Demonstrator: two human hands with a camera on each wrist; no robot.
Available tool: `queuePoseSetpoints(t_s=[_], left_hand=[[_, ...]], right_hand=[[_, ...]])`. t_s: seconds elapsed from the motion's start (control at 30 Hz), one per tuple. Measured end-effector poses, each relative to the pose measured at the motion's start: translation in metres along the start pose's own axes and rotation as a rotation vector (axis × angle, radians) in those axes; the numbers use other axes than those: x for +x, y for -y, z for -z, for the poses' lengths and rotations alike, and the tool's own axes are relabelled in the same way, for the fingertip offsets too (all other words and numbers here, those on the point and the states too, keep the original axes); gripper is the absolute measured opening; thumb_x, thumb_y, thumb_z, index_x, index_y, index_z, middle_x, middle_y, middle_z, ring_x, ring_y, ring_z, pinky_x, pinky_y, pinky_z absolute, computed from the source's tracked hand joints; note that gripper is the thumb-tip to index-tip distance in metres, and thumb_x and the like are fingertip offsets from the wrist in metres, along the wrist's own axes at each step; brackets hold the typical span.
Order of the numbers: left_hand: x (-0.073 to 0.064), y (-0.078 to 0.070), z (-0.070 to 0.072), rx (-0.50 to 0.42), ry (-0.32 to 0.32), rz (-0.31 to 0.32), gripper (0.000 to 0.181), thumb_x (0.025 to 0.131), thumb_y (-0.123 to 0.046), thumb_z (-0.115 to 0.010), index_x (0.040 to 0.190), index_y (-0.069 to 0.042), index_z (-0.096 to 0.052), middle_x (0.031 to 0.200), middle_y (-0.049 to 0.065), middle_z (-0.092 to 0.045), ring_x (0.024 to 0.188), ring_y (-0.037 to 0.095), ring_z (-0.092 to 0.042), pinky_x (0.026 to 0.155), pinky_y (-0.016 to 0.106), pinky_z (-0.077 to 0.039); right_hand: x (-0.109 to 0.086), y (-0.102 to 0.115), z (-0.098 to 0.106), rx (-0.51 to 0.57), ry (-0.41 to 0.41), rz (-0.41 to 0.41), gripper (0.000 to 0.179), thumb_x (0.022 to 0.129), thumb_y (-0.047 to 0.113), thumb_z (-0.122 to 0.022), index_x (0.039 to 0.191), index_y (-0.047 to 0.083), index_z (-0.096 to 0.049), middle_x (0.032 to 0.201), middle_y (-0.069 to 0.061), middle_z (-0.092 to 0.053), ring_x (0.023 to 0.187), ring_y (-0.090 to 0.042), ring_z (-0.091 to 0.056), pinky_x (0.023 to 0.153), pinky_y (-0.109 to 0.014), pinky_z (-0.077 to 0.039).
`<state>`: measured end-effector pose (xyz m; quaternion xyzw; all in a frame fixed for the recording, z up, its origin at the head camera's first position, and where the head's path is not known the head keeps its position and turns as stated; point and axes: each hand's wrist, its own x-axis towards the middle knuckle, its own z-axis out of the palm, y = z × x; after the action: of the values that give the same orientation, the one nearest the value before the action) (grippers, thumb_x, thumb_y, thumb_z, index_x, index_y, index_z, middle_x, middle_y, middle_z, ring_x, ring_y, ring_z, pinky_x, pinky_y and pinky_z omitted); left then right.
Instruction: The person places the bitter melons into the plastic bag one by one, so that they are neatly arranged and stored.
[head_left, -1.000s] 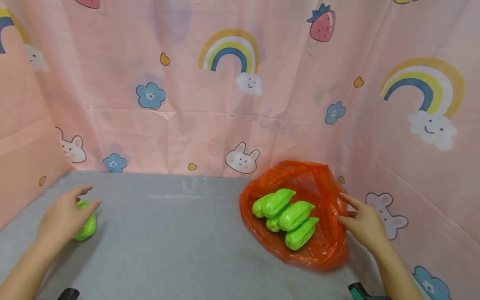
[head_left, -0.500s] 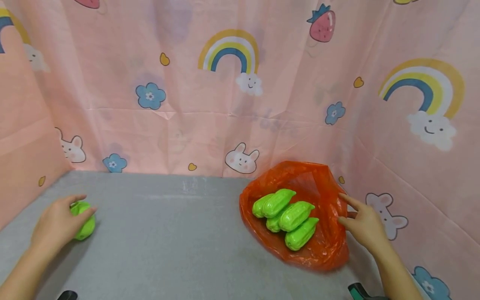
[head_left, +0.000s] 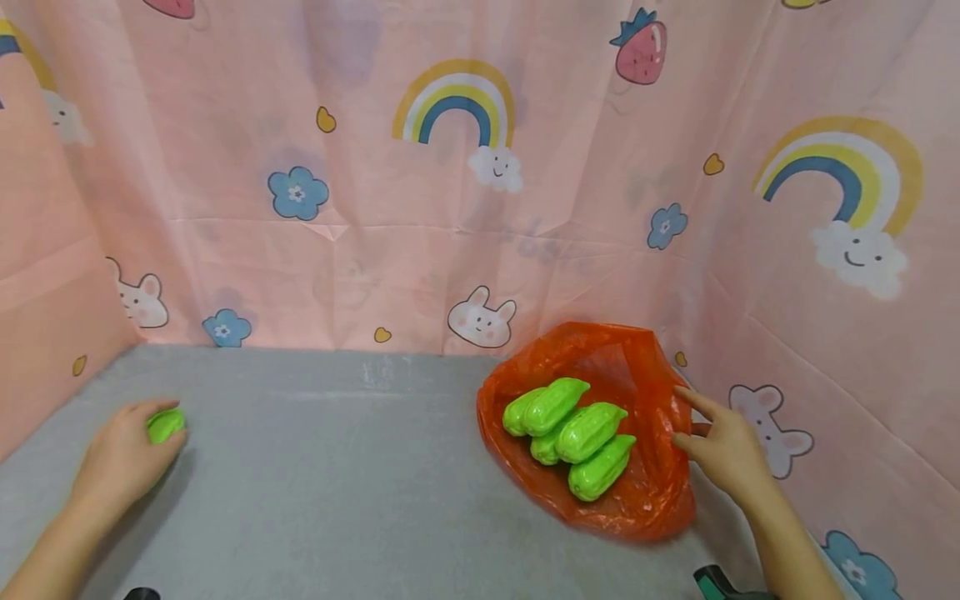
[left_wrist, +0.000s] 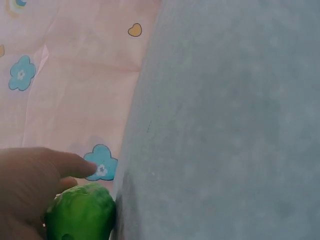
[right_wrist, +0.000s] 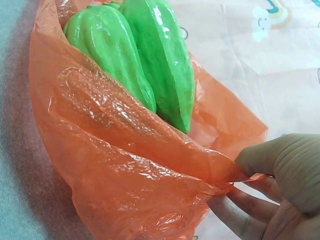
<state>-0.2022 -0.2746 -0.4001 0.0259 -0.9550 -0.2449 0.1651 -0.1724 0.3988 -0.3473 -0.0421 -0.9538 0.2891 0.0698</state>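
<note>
At the left of the head view my left hand (head_left: 123,458) has its thumb and fingers round a ridged green gourd (head_left: 167,425), mostly hidden by the hand. The left wrist view shows the rounded end of this gourd (left_wrist: 82,212) against the grey surface. On the right, an orange plastic bag (head_left: 660,492) lies with its mouth spread. Several similar glossy gourds (head_left: 590,433) with pointed tips lie inside it. My right hand (head_left: 727,446) pinches the bag's right rim; in the right wrist view the thumb and fingers hold the gathered film (right_wrist: 225,180).
The grey tabletop (head_left: 337,483) stretches between the two hands. Pink printed cloth (head_left: 360,275) stands as walls at the back and both sides. Dark objects, one with a green part (head_left: 712,583), show at the bottom edge.
My left hand has lowered and turned over the gourd, its fingers closing in, so less of the gourd shows. The right hand and the bag stay where they were.
</note>
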Motion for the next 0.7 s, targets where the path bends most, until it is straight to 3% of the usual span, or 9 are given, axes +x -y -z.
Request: queuePoseSetpoints(t_s=[0.13,0.4,0.57,0.7], left_hand=[[-0.001,0.008,-0.004,0.0,-0.022,-0.009,0.052,0.086,-0.011,-0.072,0.13,0.012,-0.056,0.127,0.044,-0.049,0.109,0.058,-0.048,0.084,0.067,-0.04],[-0.003,0.006,-0.004,-0.076,-0.06,0.025,0.049,0.094,-0.017,-0.065,0.136,0.006,-0.057,0.131,0.042,-0.052,0.112,0.055,-0.049,0.084,0.063,-0.038],[-0.005,-0.003,-0.003,-0.159,-0.049,0.057,0.062,0.101,-0.027,-0.056,0.157,-0.009,-0.036,0.141,0.037,-0.051,0.128,0.06,-0.043,0.096,0.073,-0.036],[-0.007,-0.003,-0.006,-0.208,-0.031,-0.005,0.066,0.104,-0.027,-0.051,0.162,-0.013,-0.023,0.14,0.037,-0.052,0.128,0.065,-0.041,0.1,0.077,-0.031]], right_hand=[[0.0,0.0,-0.001,0.005,-0.001,-0.001,0.068,0.092,0.014,-0.067,0.152,-0.001,-0.041,0.143,-0.035,-0.049,0.114,-0.053,-0.062,0.076,-0.044,-0.063],[0.0,0.0,-0.001,0.011,0.004,-0.002,0.068,0.092,0.014,-0.067,0.152,-0.001,-0.04,0.144,-0.035,-0.048,0.114,-0.053,-0.062,0.077,-0.045,-0.063],[0.001,0.0,0.0,0.006,0.01,-0.013,0.068,0.092,0.014,-0.066,0.153,-0.001,-0.039,0.146,-0.036,-0.046,0.116,-0.055,-0.06,0.079,-0.047,-0.062],[0.001,0.0,-0.001,-0.003,0.008,0.0,0.067,0.092,0.013,-0.066,0.152,-0.002,-0.04,0.145,-0.036,-0.047,0.115,-0.054,-0.061,0.078,-0.048,-0.062]])
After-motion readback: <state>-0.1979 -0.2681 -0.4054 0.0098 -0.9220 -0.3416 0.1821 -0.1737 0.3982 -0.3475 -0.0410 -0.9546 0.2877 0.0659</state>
